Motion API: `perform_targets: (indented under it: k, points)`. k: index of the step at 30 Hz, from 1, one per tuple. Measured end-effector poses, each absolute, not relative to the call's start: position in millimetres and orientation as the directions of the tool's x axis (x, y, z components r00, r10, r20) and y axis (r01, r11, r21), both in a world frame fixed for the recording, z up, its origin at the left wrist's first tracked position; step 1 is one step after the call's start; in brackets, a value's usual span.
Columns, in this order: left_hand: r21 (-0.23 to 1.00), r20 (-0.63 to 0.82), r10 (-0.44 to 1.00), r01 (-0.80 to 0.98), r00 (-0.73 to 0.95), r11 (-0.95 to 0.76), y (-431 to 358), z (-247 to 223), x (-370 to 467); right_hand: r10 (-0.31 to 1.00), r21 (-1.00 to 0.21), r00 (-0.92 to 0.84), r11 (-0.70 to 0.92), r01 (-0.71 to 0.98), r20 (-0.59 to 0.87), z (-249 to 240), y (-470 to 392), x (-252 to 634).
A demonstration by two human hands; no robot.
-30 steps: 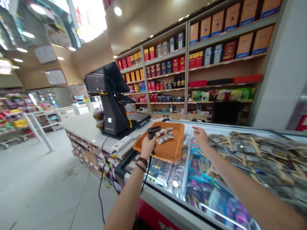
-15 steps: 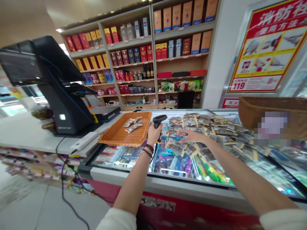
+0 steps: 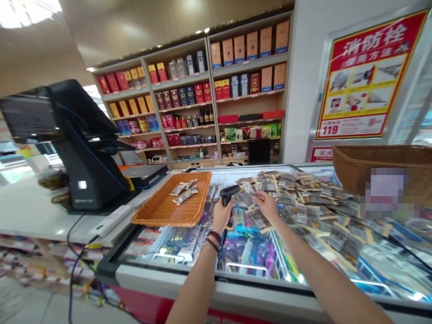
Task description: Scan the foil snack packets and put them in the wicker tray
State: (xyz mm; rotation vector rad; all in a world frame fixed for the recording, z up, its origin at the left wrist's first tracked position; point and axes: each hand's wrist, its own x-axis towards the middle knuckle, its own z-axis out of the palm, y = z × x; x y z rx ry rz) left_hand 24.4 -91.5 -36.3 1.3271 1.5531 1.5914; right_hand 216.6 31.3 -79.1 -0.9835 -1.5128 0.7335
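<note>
Head view: the black scanner (image 3: 229, 192) is gripped by the left hand (image 3: 222, 217) over the freezer (image 3: 151, 280). A packet (image 3: 247, 198) seems touched by the right hand (image 3: 268, 207); whether it is pinched cannot be told. Loose packets (image 3: 305, 198) could be knocked sliding, being heaped on glass.

Black handheld scanner (image 3: 230, 191): gripped in left hand (image 3: 222, 216) above glass top (image 3: 232, 172), handle roughly upright, dark cord trailing below. Small see-through packet (image 3: 247, 197): dark contents, at fingertips of right hand (image 3: 268, 208), near scanner head; pinched or just touched, unclear.
</note>
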Motion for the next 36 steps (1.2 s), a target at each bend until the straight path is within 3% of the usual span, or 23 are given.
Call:
perform_targets:
  k: [5, 10, 16, 23, 36]
  points:
    - [0.940, 0.264, 0.929, 0.283, -0.259, -0.188, -98, -31, 38, 0.942, -0.945, 0.152, 0.315, -0.089, 0.299, -69, 38, 216]
    - [0.942, 0.246, 0.936, 0.288, -0.251, -0.170, -101, -28, 43, 0.984, -0.899, 0.112, 0.171, -0.402, 0.137, -55, 36, 218]
    - [0.930, 0.257, 0.940, 0.320, -0.222, -0.179, -106, -24, 44, 0.988, -0.895, 0.084, 0.153, -0.419, 0.129, -48, 32, 219]
    - [0.917, 0.252, 0.950, 0.360, -0.184, -0.173, -110, -20, 48, 0.992, -0.833, 0.125, 0.057, -0.551, -0.015, -44, 30, 217]
    - [0.933, 0.234, 0.956, 0.315, -0.174, -0.171, -116, -15, 48, 0.986, -0.826, 0.167, 0.101, -0.555, 0.008, -37, 25, 209]
